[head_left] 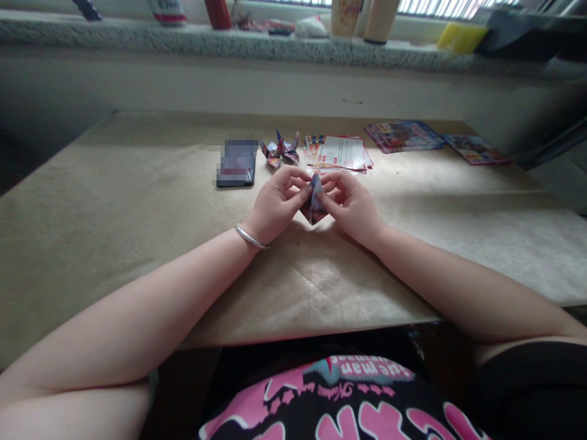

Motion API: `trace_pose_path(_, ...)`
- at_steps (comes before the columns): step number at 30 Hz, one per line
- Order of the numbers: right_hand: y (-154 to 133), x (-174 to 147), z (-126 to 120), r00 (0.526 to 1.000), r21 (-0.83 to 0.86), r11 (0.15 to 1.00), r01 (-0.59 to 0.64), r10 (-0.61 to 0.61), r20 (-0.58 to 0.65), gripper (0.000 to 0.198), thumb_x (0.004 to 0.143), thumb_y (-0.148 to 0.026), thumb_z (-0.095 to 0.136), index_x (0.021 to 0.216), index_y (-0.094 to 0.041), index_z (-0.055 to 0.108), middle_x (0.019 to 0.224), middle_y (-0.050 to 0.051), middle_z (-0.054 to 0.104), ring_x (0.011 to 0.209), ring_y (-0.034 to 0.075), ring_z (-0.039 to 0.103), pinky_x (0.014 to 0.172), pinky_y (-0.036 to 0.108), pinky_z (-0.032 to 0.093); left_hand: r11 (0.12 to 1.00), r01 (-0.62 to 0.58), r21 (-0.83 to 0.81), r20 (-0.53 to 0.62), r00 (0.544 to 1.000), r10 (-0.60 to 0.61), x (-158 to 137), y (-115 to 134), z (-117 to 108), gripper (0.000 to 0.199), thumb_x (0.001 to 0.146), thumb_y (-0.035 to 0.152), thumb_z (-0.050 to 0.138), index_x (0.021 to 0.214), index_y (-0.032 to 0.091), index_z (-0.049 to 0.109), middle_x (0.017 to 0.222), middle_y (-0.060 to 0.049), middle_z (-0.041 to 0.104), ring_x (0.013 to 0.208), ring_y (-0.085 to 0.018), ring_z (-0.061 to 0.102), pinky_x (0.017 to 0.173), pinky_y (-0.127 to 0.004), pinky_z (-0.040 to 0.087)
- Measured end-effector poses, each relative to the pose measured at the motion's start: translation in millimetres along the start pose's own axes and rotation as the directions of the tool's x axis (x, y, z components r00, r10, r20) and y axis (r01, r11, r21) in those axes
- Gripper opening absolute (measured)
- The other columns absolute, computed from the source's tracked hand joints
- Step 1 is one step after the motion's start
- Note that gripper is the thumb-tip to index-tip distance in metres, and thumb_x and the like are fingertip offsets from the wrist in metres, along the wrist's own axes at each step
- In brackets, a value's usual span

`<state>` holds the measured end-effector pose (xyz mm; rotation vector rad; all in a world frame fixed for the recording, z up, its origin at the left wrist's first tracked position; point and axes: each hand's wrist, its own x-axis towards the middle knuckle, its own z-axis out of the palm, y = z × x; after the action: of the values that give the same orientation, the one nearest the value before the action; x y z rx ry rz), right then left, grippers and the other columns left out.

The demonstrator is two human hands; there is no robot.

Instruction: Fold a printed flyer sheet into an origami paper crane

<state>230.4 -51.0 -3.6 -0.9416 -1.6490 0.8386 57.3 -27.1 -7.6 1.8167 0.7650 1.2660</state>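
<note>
Pinches folded paper [312,214] narrowly with left hand [279,201] and right hand [355,201], between the front and back edges of the surface [151,201]

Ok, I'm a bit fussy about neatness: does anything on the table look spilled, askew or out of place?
No spill shows. Beyond the folded paper held by the left hand and right hand, the stacked papers lie slightly askew, edges poking out unevenly: only minor untidiness.

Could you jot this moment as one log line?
left hand: pinching folded paper | right hand: pinching same folded paper | on table beyond hands: paper figures, printed sheets
</note>
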Motion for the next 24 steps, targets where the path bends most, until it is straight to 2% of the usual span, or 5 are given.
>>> trace_pose_path(6, 6, 4, -4, 0.997, -0.089, 0.994, -0.064, 0.061, -0.040, 0.024, 0.082, -0.037, 0.068, 0.098, -0.021, 0.060, 0.073, -0.004, 0.063, 0.054, 0.008, 0.056, 0.050, 0.022, 0.047, 0.994, 0.095, -0.052, 0.057, 0.994, -0.092, 1, -4, -1, 0.026, 0.086, 0.029, 0.071, 0.107, 0.019, 0.059, 0.100, -0.006, 0.073, 0.091, -0.017, 0.074, 0.078, -0.029, 0.063)
trace_pose_path(12, 13, 8, -9, 0.990, -0.167, 0.976, -0.141, 0.142, -0.006, 0.028, 0.078, -0.027, 0.067, 0.105, -0.018, 0.067, 0.081, 0.001, 0.069, 0.058, 0.011, 0.062, 0.053, 0.024, 0.051, 0.982, 0.184, -0.034, 0.166, 0.970, -0.176, 3, -12, -5, 0.039, 0.087, 0.039, 0.070, 0.119, 0.017, 0.065, 0.108, -0.011, 0.074, 0.093, -0.022, 0.073, 0.072, -0.031, 0.063)
trace_pose_path(15, 14, 8, -9, 0.990, -0.214, 0.968, -0.134, 0.141, 0.016, 0.036, 0.077, -0.025, 0.067, 0.112, -0.017, 0.069, 0.083, 0.001, 0.070, 0.056, 0.010, 0.060, 0.054, 0.024, 0.050, 0.984, 0.177, 0.009, 0.171, 0.969, -0.176, 4, -12, -6, 0.047, 0.085, 0.045, 0.071, 0.122, 0.016, 0.067, 0.115, -0.014, 0.074, 0.099, -0.024, 0.073, 0.078, -0.033, 0.062)
trace_pose_path(19, 15, 8, -9, 0.989, -0.255, 0.961, -0.109, 0.130, 0.066, 0.039, 0.079, -0.023, 0.065, 0.118, -0.018, 0.070, 0.088, 0.002, 0.072, 0.058, 0.010, 0.060, 0.058, 0.025, 0.051, 0.978, 0.141, 0.151, 0.164, 0.973, -0.165, 4, -6, -6, 0.044, 0.086, 0.036, 0.067, 0.125, 0.015, 0.067, 0.114, -0.013, 0.074, 0.100, -0.023, 0.072, 0.085, -0.034, 0.059)
trace_pose_path(24, 17, 9, -10, 0.991, -0.313, 0.947, -0.076, 0.106, 0.081, 0.039, 0.079, -0.017, 0.063, 0.117, -0.020, 0.070, 0.090, 0.002, 0.073, 0.066, 0.012, 0.062, 0.065, 0.027, 0.052, 0.912, 0.010, 0.411, 0.205, 0.973, -0.103, 6, -3, -8, 0.035, 0.089, 0.025, 0.057, 0.121, 0.018, 0.071, 0.120, -0.009, 0.073, 0.109, -0.024, 0.068, 0.099, -0.039, 0.051)
